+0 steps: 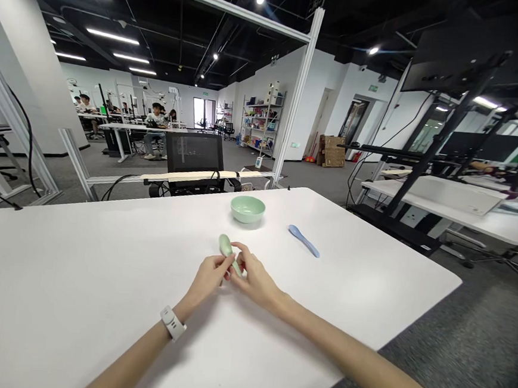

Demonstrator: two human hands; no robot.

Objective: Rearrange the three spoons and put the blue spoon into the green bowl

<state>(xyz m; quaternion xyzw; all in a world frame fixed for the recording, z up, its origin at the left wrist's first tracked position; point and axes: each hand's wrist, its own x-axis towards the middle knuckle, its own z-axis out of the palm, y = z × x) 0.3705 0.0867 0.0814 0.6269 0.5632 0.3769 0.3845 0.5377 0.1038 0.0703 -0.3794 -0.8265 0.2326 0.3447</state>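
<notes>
My left hand (210, 277) and my right hand (255, 277) meet above the white table (78, 269), their fingers closed on a pale green ceramic soup spoon (226, 246). The spoon's bowl points up and away from me, while its handle runs down between my fingers and is partly hidden. A white band circles my left wrist. Farther off stands a pale green bowl (247, 209), apart from both hands. To its lower right, a blue soup spoon (304, 240) lies flat on the tabletop.
A black monitor (194, 153) and an aluminium frame (296, 95) stand beyond the table's far edge. A white desk (446, 203) sits to the right. Farther back are shelves (262, 125) and seated people at desks (154, 129).
</notes>
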